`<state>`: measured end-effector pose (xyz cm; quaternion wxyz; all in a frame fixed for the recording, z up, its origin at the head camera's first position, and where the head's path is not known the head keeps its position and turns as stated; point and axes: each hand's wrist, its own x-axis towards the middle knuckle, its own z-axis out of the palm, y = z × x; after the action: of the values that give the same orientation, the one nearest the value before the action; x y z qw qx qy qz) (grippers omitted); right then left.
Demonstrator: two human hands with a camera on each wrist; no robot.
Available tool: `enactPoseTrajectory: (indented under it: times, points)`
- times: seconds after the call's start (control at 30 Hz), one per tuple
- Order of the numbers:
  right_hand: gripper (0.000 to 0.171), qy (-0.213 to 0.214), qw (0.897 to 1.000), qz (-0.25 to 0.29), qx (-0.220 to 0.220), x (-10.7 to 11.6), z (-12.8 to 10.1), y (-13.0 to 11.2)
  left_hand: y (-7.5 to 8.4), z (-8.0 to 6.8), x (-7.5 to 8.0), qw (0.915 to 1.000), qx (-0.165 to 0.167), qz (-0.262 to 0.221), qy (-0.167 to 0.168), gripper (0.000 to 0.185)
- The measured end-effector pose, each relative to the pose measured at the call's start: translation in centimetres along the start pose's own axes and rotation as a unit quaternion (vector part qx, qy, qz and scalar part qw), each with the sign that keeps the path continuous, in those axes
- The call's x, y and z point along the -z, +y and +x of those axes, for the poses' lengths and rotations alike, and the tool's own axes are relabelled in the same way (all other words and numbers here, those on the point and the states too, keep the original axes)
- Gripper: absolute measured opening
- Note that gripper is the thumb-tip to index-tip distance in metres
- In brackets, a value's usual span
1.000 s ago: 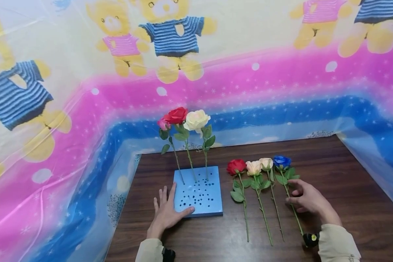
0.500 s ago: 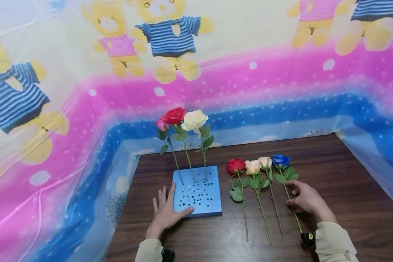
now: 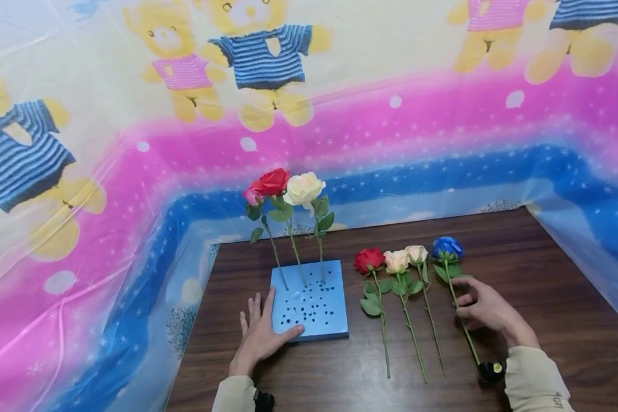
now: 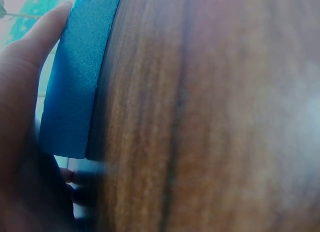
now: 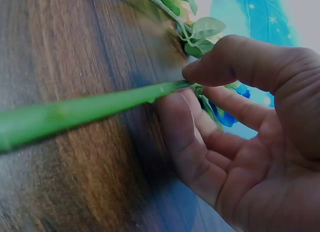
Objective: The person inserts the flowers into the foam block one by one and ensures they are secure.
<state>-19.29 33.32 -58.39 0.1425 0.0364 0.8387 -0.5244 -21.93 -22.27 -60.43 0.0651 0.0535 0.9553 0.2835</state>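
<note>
On the dark wooden table [image 3: 520, 257], a blue foam block [image 3: 311, 300] full of small holes serves as the landmark. Three roses stand upright in its far edge: a pink rose [image 3: 252, 196], a red rose [image 3: 274, 181] and a cream rose [image 3: 304, 189]. The left hand [image 3: 260, 332] lies flat against the block's near-left corner, fingers straight, thumb resting on its top face; the left wrist view shows the palm against the block's side wall.

To the right of the block four loose stems lie side by side on the wood: a second red rose [image 3: 368, 259], a peach rose [image 3: 396, 261], a pale rose [image 3: 416, 253] and, farthest from the block, the blue rose [image 3: 447, 247]. The right hand [image 3: 486, 312] pinches the blue rose's stem [image 5: 90, 109] between thumb and fingertips, just below the leaves; its head appears slightly raised off the table.

The risks, as I judge them: the grip sits high on a long thin stem, so the lower end may swing and drag across the neighbouring pale rose, shifting the row. The stem could also roll or slip in a two-finger pinch. If the block gets jolted, the standing roses, which already lean a little, may tip.
</note>
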Motion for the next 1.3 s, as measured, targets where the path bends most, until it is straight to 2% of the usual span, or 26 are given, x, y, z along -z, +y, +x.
enactPoseTrajectory:
  times: [0.27,0.53,0.7,0.97,1.3]
  points:
    - [0.085,-0.03,0.998,0.053,0.009,0.4,0.0,0.7,0.0,-0.1,-0.1,1.0,0.002,-0.003,0.001,0.128]
    - [0.092,-0.057,0.989,0.134,0.026,0.5,-0.4,1.6,-0.6,0.0,-0.5,0.9999,0.007,-0.011,-0.001,0.129]
    - [0.092,-0.063,0.984,0.162,0.037,0.7,-0.6,1.3,-0.5,-0.1,-0.5,0.9999,0.005,-0.012,0.0,0.128]
    - [0.082,-0.05,0.982,0.166,0.071,1.5,0.0,-0.1,-0.2,-0.3,-0.2,0.9998,-0.002,-0.017,0.004,0.127]
    - [0.092,-0.022,0.979,0.148,0.137,2.6,0.9,-3.1,-0.1,0.0,-0.1,0.9999,-0.002,-0.011,0.008,0.127]
